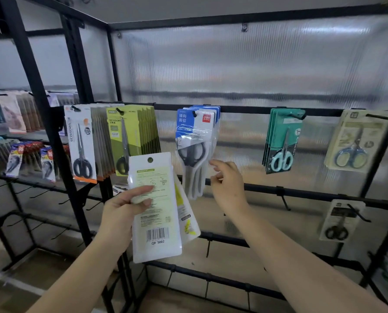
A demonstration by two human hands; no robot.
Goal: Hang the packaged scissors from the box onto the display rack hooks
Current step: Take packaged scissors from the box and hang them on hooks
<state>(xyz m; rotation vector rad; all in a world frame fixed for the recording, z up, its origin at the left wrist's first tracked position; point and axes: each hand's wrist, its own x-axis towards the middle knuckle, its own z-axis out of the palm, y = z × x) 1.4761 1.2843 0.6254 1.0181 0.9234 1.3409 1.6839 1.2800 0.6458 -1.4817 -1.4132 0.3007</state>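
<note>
My left hand [123,211] grips a small stack of white-and-green scissor packages [154,206], back side toward me with a barcode and a hang hole at the top. My right hand [228,180] is raised with loosely curled fingers, holding nothing, just right of the blue-and-white scissor packs [196,141] hanging on a hook of the black display rack [245,108]. The box is out of view.
Orange-trimmed packs [81,141] and green packs [129,136] hang at left, teal packs [283,141] and a beige pack [355,141] at right, a small pack [341,219] lower right. Bare hooks [284,201] line the lower bars. Another stocked rack [19,132] stands far left.
</note>
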